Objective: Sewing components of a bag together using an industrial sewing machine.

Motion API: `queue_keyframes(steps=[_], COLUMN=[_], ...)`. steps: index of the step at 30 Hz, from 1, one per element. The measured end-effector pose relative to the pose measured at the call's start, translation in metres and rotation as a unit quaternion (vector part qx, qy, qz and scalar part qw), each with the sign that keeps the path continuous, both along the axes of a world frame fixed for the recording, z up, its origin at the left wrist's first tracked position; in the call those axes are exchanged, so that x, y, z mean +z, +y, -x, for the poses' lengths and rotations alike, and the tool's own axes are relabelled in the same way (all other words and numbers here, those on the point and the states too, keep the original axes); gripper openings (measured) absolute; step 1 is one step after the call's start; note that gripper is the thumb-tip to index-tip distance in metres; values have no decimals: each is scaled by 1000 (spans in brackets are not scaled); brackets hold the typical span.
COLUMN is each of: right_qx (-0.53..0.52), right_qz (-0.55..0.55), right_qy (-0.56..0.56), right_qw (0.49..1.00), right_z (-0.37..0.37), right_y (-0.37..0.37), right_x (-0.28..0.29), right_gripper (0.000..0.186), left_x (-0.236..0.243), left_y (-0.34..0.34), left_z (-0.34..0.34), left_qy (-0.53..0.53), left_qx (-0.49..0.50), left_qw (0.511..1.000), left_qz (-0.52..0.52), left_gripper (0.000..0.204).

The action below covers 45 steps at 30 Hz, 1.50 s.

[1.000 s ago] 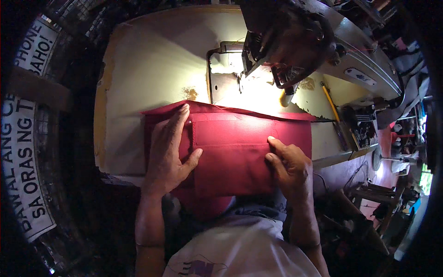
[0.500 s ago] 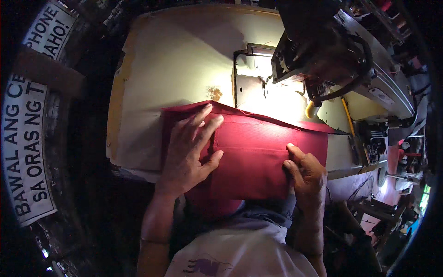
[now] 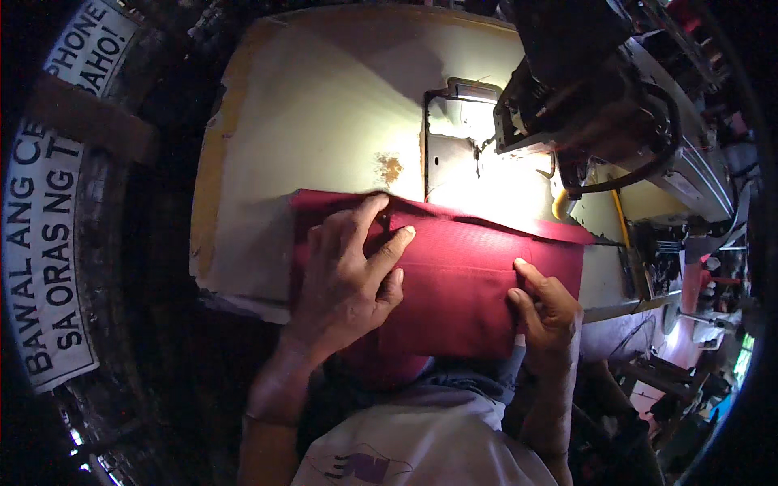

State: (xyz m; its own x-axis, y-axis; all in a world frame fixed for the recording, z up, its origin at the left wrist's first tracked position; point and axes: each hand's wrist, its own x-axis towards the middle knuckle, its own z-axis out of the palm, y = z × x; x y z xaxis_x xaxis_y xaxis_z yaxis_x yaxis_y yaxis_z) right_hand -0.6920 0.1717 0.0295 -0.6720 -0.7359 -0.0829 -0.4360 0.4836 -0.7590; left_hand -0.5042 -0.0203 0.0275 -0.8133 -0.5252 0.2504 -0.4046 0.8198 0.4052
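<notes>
A folded dark red cloth (image 3: 462,275) lies across the near edge of a cream sewing table (image 3: 324,146). My left hand (image 3: 348,275) rests flat on the cloth's left part, fingers spread and pointing toward the far fold. My right hand (image 3: 547,312) presses on the cloth's right near corner, fingers curled at its edge. Just beyond the cloth's far edge sits the lit metal needle plate (image 3: 478,174) under the dark head of a sewing machine (image 3: 583,97).
White signs with black lettering (image 3: 49,243) stand at the left. A yellow pencil-like tool (image 3: 620,215) and cluttered machine parts (image 3: 664,267) lie to the right of the cloth. The table's front edge runs beneath my hands.
The view has shifted, so table and machine sit further right in the picture. My hands keep about the same places on the red cloth, the left fingers spread a little wider.
</notes>
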Motion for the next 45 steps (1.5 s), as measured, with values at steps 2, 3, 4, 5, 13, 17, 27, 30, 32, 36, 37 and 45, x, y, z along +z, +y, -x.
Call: queue_keyframes(steps=[2, 3, 4, 5, 13, 17, 27, 30, 32, 36, 37, 45], right_qx=[20, 37, 26, 38, 76, 96, 122, 124, 120, 134, 132, 150], right_qz=[14, -6, 6, -6, -23, -12, -15, -17, -14, -34, -33, -27], right_qy=[37, 68, 71, 83, 164, 196, 199, 187, 190, 190, 194, 196], right_qw=[999, 997, 997, 996, 983, 976, 972, 974, 974, 972, 972, 969], right_z=[2, 3, 3, 4, 3, 4, 9, 10, 10, 12, 14, 17], right_y=[0, 1, 2, 2, 1, -1, 2, 2, 2, 0, -1, -3], right_x=[0, 1, 2, 2, 3, 1, -3, -2, 0, 4, 4, 7], right_gripper=[35, 36, 36, 37, 40, 42, 50, 52, 53, 54, 54, 46], left_x=[3, 5, 7, 9, 20, 19, 20, 19, 18, 18, 18, 19], left_y=[-4, -5, -6, -7, -7, -8, -3, -3, -3, -3, -3, 2], left_z=[1, 3, 5, 7, 12, 12, 14, 14, 13, 13, 13, 18], left_qy=[-22, -38, -45, -42, -92, -98, -109, -115, -119, -122, -126, -125], left_qx=[-28, -23, -29, -38, -43, -53, -49, -46, -36, -43, -40, -30], left_qw=[999, 999, 998, 998, 995, 994, 993, 992, 992, 991, 991, 991], left_qz=[23, 30, 25, 22, -17, 3, 13, 22, 22, 27, 30, 21], left_gripper=[47, 48, 46, 46, 50, 48, 47, 48, 49, 51, 52, 53])
